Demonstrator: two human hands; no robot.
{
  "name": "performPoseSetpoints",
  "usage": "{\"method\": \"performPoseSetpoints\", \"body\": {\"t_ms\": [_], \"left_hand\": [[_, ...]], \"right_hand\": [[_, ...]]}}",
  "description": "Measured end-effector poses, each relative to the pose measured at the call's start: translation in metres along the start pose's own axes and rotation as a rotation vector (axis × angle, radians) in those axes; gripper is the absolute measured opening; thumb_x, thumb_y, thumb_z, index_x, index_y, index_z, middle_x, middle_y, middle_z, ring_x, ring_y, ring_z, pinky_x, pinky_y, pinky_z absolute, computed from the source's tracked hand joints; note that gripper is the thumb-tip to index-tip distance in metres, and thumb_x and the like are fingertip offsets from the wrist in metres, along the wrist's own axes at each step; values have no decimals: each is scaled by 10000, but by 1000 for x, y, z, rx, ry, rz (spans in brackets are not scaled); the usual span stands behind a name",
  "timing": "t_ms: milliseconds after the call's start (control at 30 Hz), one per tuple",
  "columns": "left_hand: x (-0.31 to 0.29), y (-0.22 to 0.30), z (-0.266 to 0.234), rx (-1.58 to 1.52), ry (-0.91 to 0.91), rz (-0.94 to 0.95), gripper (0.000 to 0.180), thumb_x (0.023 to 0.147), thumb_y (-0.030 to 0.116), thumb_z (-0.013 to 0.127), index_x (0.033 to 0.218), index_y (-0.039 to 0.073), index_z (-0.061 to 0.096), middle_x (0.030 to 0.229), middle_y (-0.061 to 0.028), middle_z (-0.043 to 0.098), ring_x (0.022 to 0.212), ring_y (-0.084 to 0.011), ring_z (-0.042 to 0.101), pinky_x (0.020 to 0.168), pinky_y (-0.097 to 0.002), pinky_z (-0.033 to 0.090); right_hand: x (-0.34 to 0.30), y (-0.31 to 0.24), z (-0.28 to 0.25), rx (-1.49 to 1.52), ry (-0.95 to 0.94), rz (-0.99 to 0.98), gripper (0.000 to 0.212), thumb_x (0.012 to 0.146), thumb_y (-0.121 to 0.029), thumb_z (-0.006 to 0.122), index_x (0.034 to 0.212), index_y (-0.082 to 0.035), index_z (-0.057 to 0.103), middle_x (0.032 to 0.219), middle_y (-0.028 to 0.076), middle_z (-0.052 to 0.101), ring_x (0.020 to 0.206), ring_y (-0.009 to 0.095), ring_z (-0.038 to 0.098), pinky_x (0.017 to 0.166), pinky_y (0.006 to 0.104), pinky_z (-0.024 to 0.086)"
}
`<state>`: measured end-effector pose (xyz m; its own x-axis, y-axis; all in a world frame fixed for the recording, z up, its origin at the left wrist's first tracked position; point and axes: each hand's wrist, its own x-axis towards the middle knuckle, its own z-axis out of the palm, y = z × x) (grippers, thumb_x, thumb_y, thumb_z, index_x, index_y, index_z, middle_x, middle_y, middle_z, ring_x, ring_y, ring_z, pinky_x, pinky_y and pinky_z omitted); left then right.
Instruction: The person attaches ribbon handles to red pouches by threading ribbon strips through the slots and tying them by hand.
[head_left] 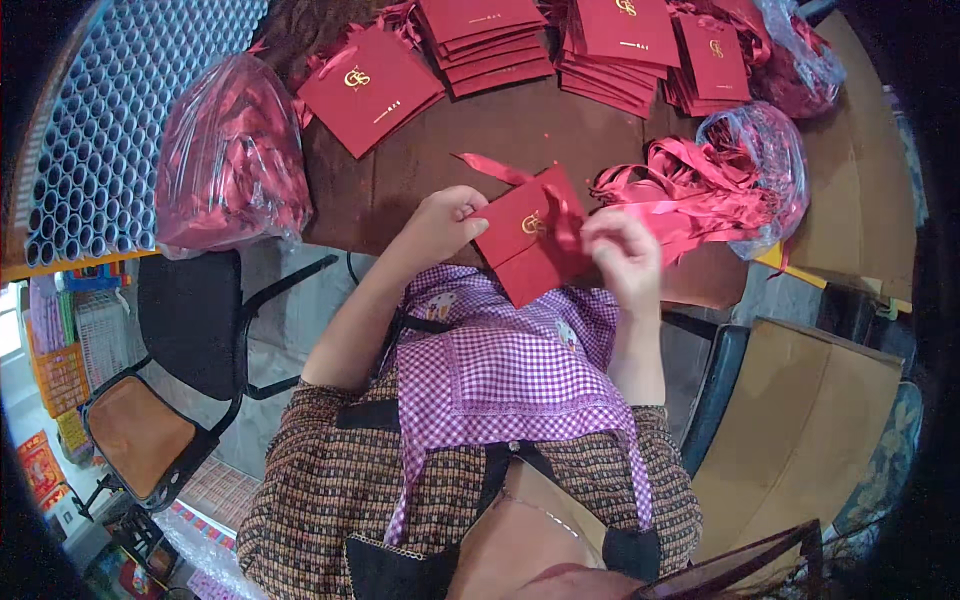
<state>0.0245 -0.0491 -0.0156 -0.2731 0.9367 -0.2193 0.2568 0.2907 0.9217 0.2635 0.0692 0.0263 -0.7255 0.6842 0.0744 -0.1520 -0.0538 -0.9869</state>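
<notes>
A small red paper gift bag (518, 262) with a gold emblem is tilted over the near edge of the table. Its left corner is pinched by my left hand (440, 235), thumb on top. A red ribbon (562, 212) runs across the bag's upper part, and one loose tail points to the upper left. At the bag's right side, my right hand (628, 258) is closed, fingertips at the ribbon; slight blur softens the grip. Just beyond that hand, a heap of loose red ribbons (690, 190) spills from a clear plastic bag (775, 165).
Stacks of red gift bags (490, 45) line the far side of the brown-covered table (440, 150). A plastic bag of red ribbons (235, 160) stands at left, beside a honeycomb-like sheet of tubes (100, 150). Chairs (190, 320) and cardboard (795, 420) flank me.
</notes>
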Motion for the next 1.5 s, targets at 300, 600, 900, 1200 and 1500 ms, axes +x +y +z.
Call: {"method": "performPoseSetpoints", "body": {"t_ms": [300,600,900,1200,1500], "left_hand": [[-1,11,3,24,29,24,171,779,55,711,913,-26,643,761,35,530,693,-56,458,621,-231,414],[0,5,7,139,143,240,193,723,34,739,877,-19,637,838,-48,526,693,-119,497,638,-256,443],[-2,6,9,119,146,249,180,721,26,734,867,-11,637,849,-47,540,696,-121,509,639,-257,449],[-5,10,10,119,144,247,161,729,12,723,868,-14,647,824,-42,533,695,-118,512,634,-252,441],[-11,13,20,99,219,379,104,739,-54,653,829,-26,608,876,-89,527,774,-178,536,663,-281,437]], "right_hand": [[20,42,55,-956,-20,-343,88,799,-80,652,849,-29,600,824,102,583,816,281,549,751,386,405],[20,37,60,-1138,-34,-397,108,797,-96,637,826,-54,541,791,108,519,777,280,495,710,408,355],[19,37,61,-1157,-46,-362,99,803,-80,634,834,-47,546,790,111,518,789,289,494,720,402,349],[22,31,59,-1147,-80,-309,104,831,-109,619,796,-40,549,768,122,548,784,296,519,739,408,359],[28,21,65,-1068,-109,-146,144,809,-107,603,708,-16,555,694,159,588,702,341,571,714,435,391]]}}
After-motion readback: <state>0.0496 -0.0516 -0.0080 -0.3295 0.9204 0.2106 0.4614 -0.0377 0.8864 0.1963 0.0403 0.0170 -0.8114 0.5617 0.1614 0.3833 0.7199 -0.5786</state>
